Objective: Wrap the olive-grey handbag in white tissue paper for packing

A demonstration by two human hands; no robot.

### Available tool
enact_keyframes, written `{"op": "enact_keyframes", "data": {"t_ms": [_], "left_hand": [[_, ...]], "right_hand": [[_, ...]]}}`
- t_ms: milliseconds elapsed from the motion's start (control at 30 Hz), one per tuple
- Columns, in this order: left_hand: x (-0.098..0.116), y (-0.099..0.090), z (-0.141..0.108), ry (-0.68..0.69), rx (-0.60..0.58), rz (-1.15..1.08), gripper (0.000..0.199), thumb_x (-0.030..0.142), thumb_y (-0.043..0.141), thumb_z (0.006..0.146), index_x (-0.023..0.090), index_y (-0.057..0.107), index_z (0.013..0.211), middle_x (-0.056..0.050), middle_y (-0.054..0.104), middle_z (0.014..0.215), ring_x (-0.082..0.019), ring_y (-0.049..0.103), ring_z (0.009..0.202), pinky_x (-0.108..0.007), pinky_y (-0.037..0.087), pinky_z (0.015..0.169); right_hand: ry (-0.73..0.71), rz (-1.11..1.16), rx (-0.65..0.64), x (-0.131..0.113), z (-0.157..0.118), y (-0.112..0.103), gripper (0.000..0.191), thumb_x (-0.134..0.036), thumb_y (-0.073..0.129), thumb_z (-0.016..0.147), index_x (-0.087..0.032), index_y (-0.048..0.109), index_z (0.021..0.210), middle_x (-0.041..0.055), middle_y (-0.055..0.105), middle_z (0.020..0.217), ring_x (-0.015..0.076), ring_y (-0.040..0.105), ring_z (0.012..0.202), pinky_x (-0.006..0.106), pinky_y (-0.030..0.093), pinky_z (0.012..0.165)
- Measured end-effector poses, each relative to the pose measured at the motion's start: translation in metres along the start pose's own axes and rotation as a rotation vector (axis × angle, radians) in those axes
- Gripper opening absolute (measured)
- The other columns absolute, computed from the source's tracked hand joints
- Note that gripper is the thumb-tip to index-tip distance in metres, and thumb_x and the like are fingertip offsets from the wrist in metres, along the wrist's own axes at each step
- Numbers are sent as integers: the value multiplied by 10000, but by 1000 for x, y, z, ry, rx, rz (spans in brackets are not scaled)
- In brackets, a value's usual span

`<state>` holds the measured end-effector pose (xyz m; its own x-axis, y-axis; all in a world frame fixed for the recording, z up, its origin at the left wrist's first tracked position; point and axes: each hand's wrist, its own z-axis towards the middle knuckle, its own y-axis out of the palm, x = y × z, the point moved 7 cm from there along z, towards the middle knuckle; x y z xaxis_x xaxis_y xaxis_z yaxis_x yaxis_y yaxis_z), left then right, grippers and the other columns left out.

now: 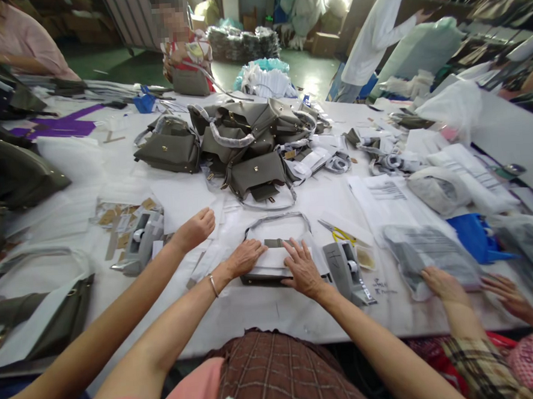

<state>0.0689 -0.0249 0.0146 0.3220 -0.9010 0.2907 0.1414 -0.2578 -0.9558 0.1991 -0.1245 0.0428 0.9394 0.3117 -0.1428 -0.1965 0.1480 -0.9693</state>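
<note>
Low in the middle of the table lies a dark olive handbag, its handle wrapped in clear plastic and pointing away from me. A white sheet covers most of its front. My left hand, with a bracelet at the wrist, rests on the sheet's left part, fingers lying flat and close together, thumb hidden. On the right side, my right hand presses on the sheet with its fingers spread. A grey tape dispenser stands just right of the bag.
A co-worker's closed hand reaches in from the left, near another tape dispenser. Yellow-handled scissors lie right of the bag. Another person's hand touches a plastic-wrapped bag. Several handbags are piled ahead.
</note>
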Motion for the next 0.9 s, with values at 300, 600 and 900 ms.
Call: {"op": "enact_keyframes", "data": {"t_ms": [300,600,900], "left_hand": [[2,8,6,-36,-44,-120,508,489,509,942,127,496,1299,-119,612,1146,-249,570,1054,-377,449,965],[20,15,0,-70,-36,29,576,516,531,929,139,493,1362,-137,600,1136,-270,564,1024,-409,460,914],[48,27,-13,-124,113,117,496,384,516,959,138,451,1385,-150,525,1372,-284,462,1294,-486,282,1131]], "right_hand": [[163,94,-63,14,-3,14,886,-459,818,658,-202,436,1415,136,508,1388,315,476,1202,474,351,1040],[158,-41,-132,7,-3,21,698,-471,755,752,-246,516,1368,108,545,1358,310,496,1161,470,355,1017],[114,-153,-55,-4,-10,37,619,-360,670,840,-117,490,1379,148,592,1267,292,504,1117,440,397,993]]}}
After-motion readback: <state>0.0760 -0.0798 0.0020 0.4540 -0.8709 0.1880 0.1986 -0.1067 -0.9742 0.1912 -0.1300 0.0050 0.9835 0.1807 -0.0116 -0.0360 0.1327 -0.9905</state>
